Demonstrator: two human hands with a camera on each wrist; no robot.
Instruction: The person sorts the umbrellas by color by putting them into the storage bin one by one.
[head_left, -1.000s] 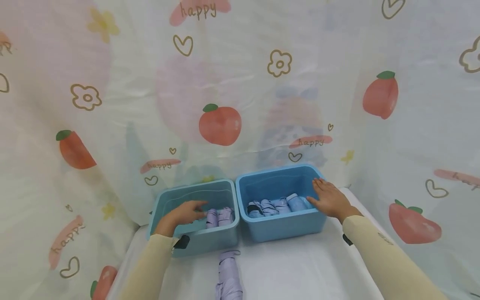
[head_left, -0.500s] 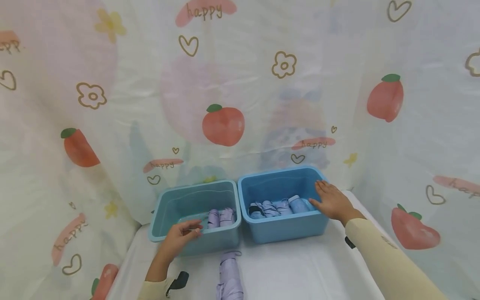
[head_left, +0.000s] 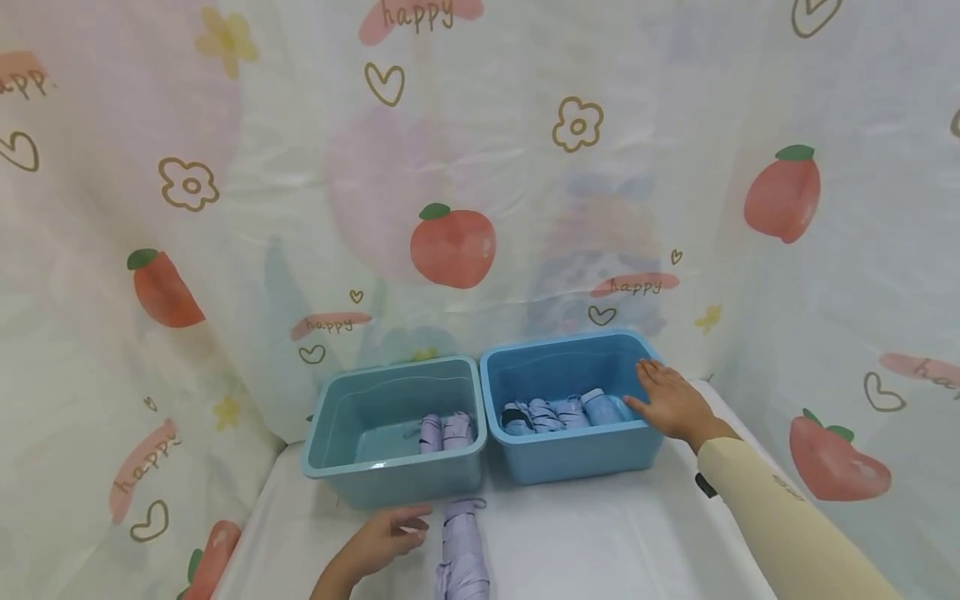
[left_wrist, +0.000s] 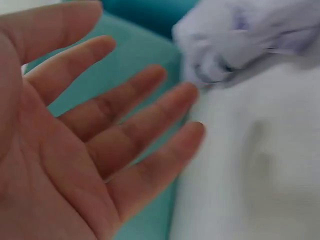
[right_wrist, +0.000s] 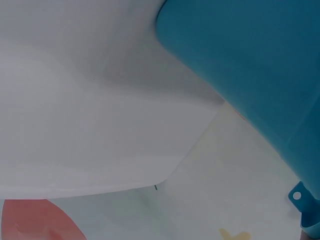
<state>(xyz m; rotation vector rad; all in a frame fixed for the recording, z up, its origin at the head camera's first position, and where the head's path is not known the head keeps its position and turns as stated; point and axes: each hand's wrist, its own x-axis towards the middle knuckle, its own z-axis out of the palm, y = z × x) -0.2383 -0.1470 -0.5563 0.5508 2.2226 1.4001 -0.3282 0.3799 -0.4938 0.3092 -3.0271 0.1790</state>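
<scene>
A lavender folded umbrella (head_left: 462, 552) with a strap loop lies on the white table in front of the bins. My left hand (head_left: 378, 542) is just left of it, fingers extended and apart from it. In the left wrist view the palm and spread fingers (left_wrist: 135, 135) hold nothing, and the umbrella (left_wrist: 240, 40) shows beyond them, blurred. My right hand (head_left: 671, 404) rests on the right rim of the blue bin (head_left: 577, 454), fingers straight. Several bluish rolled umbrellas (head_left: 572, 412) lie inside that bin. Two lavender ones (head_left: 456, 432) lie in the teal bin (head_left: 405, 483).
Both bins stand side by side at the back of the white table (head_left: 585, 542). A patterned curtain (head_left: 510, 183) hangs close behind and at both sides. The blue bin's outer wall (right_wrist: 250, 55) fills the upper right of the right wrist view.
My left hand has come out of the teal bin, moving down and toward me to beside the lavender umbrella on the table. My right hand has stayed at the blue bin's rim.
</scene>
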